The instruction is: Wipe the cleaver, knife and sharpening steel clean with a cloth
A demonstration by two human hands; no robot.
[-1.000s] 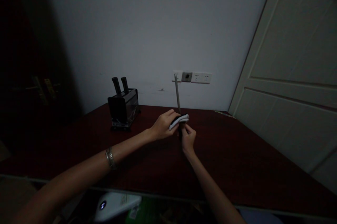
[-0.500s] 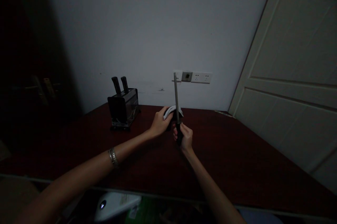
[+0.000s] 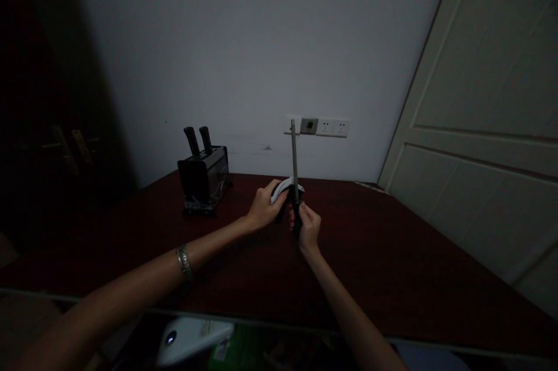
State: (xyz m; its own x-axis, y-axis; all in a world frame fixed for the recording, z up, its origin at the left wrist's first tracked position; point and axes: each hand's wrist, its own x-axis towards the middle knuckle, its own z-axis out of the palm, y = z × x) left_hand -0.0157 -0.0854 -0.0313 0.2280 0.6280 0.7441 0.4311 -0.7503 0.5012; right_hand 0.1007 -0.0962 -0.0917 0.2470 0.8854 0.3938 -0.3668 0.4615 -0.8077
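My right hand (image 3: 308,227) is closed round the dark handle of a sharpening steel (image 3: 294,156), whose thin grey rod stands upright above the fist. My left hand (image 3: 262,208) grips a white cloth (image 3: 285,188) that wraps against the base of the rod, just above the handle. A metal bracelet (image 3: 183,262) sits on my left wrist. Both hands hover over the dark red table (image 3: 392,260) near its middle.
A dark knife block (image 3: 203,179) with two black handles stands at the back left of the table. White wall sockets (image 3: 320,126) sit behind the rod. A pale door (image 3: 488,144) is on the right. A white device (image 3: 192,339) with a lit dot lies below the table's near edge.
The cloth in my left hand has slid along the lower rod, from the handle top up and back a little. The rod has straightened to upright.
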